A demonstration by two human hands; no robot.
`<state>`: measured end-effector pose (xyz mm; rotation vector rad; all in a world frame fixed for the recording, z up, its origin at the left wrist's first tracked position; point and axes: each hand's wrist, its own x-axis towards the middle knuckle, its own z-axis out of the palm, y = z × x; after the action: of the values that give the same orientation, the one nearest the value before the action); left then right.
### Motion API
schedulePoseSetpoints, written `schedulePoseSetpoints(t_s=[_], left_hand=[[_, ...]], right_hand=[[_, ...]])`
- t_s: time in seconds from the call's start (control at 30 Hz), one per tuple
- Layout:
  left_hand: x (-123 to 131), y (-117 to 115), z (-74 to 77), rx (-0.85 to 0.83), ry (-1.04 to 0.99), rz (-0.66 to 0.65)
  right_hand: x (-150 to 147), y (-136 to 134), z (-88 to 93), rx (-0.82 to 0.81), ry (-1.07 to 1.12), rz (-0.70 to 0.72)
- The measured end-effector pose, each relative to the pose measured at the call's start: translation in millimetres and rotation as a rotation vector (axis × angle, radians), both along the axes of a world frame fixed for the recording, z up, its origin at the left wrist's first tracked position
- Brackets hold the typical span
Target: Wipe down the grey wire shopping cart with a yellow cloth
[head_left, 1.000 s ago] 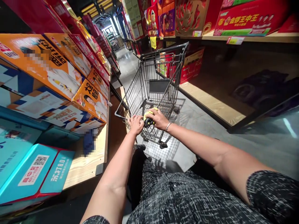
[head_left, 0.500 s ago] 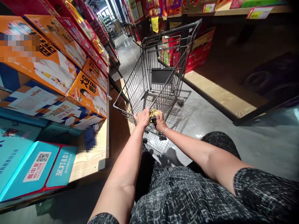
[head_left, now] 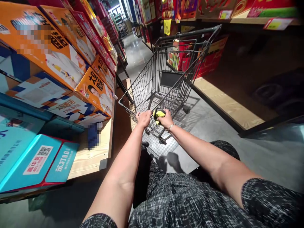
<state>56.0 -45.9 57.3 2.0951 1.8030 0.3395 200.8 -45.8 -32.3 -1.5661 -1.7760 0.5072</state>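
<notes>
A black wire shopping cart (head_left: pixel 171 79) stands on the floor in front of me, its handle at the far end and its basket showing bare wire. My left hand (head_left: pixel 143 118) is closed around the near rim of the basket. Right beside it, my right hand (head_left: pixel 167 118) grips a small yellow-and-black object (head_left: pixel 159 116) at the same rim. I cannot tell what kind of object it is, nor whether it is fixed to the cart. The palm side of both hands is hidden.
On my left, a wooden display shelf (head_left: pixel 91 163) carries orange boxes (head_left: pixel 96 91) and turquoise boxes (head_left: pixel 35 161). A low dark-edged shelf (head_left: pixel 228 104) lies to the right, with red packages (head_left: pixel 209 58) behind the cart. The grey floor (head_left: pixel 136 47) runs on as an aisle ahead.
My right hand has shifted and turned slightly away from the left, showing more of the yellow-and-black object. The cart now appears farther right in view. My left hand stays on the rim.
</notes>
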Motion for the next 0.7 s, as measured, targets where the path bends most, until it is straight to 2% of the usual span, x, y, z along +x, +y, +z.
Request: schedulePoseSetpoints(t_s=[0.07, 0.1, 0.17, 0.23, 0.3, 0.53, 0.63, 0.7], left_hand=[[-2, 0, -1.4, 0.032, 0.016, -0.001], [-2, -1, -2.2, 0.048, 0.019, -0.002], [-1, -3, -4.1, 0.079, 0.032, -0.006], [0, -4, -6.5, 0.110, 0.046, -0.007], [1, -5, -8.9, 0.133, 0.035, -0.001], [6, -5, -13.9, 0.158, -0.016, 0.035], [7, -6, -14.7, 0.166, -0.026, 0.025], [6, -7, -14.2, 0.164, -0.035, 0.022]], right_hand=[[15, 7, 27.6, 0.116, 0.053, -0.132], [21, 10, 40.3, 0.188, 0.042, -0.138], [30, 16, 60.8, 0.289, -0.085, 0.007], [37, 25, 73.8, 0.282, -0.271, 0.193], [45, 41, 81.8, 0.223, -0.404, 0.270], [88, 115, 101.1, 0.014, -0.643, 0.231], [104, 132, 102.3, -0.002, -0.685, 0.174], [109, 135, 100.9, -0.009, -0.690, 0.162]])
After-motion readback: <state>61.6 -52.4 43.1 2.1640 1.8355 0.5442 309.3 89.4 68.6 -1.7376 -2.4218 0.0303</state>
